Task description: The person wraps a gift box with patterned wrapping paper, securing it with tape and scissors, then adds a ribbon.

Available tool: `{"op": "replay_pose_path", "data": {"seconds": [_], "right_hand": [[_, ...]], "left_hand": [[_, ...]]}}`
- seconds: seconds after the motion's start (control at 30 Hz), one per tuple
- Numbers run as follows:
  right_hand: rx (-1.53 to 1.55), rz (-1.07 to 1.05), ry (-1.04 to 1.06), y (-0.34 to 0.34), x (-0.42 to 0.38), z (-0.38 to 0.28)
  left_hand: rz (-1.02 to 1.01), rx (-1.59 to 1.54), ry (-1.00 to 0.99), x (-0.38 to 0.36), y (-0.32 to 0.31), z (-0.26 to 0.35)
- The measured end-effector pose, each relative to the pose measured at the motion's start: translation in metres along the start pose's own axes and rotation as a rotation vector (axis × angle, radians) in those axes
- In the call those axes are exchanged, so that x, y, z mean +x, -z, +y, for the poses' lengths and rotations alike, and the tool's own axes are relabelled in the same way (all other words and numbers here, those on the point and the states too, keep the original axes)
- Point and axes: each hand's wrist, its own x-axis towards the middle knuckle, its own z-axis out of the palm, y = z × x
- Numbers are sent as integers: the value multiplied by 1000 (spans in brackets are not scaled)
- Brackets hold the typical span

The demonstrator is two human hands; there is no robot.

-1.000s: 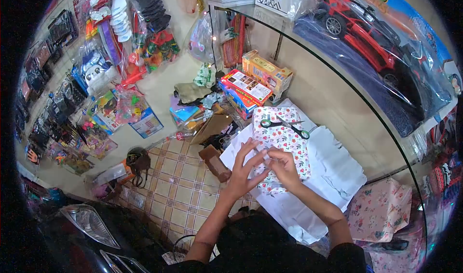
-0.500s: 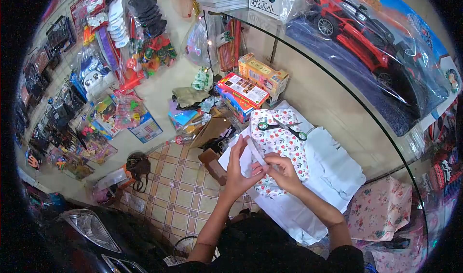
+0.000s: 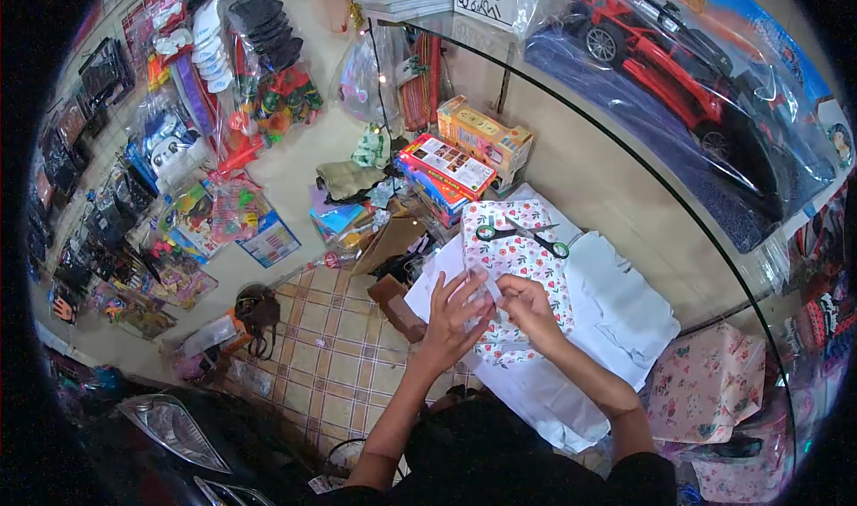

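A flower-patterned wrapped package (image 3: 544,283) lies on white paper sheets (image 3: 616,314). Across its upper part rest scissors (image 3: 527,235) with black and green handles. Over the package's left side, my left hand (image 3: 455,320) and my right hand (image 3: 528,312) hold a translucent whitish strip (image 3: 493,289) between them. The fingers of my left hand are bent around the strip's left side. My right hand pinches it at the right with thumb and forefinger.
Colourful boxes (image 3: 446,175) stand beyond the package, with an open cardboard box (image 3: 393,305) to its left. A glass edge (image 3: 661,180) curves past on the right, near a bagged red toy car (image 3: 661,59). Pink floral packages (image 3: 705,385) lie at lower right.
The strip, stretched out in a long curve before, is now bunched between my hands. My left fingers have shifted right and come down over it, and my right hand has turned slightly.
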Motion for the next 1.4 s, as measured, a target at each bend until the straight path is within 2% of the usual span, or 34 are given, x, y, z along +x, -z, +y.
{"op": "replay_pose_path", "data": {"seconds": [0.1,0.2,0.4,0.5,0.6,0.63,0.77,0.83,1.03,1.17,1.27,1.4], "right_hand": [[-14,-16,-31,-2,-1,-14],[-6,-7,63,-5,4,-8],[120,-111,52,-2,13,3],[-52,-54,14,-15,12,-18],[-21,-115,123,-21,20,-2],[-84,-135,93,-21,20,0],[-172,-168,147,-23,18,-2],[-309,-129,220,-14,20,-2],[-656,70,472,-1,28,-27],[-715,-15,704,2,18,-46],[-804,-82,701,2,10,-53],[-728,-10,619,3,11,-45]], "left_hand": [[-61,79,13,-4,1,3],[-38,40,-24,-7,1,2],[-102,103,-62,-9,5,-7],[-80,-99,106,-2,12,1],[-3,-308,409,10,19,15],[64,-422,474,13,18,17],[-31,-228,410,10,25,1],[-45,-171,362,20,38,7],[-149,-280,317,30,50,9],[-148,-292,308,31,49,4],[-143,-276,299,33,47,0],[-132,-202,318,39,48,6]]}}
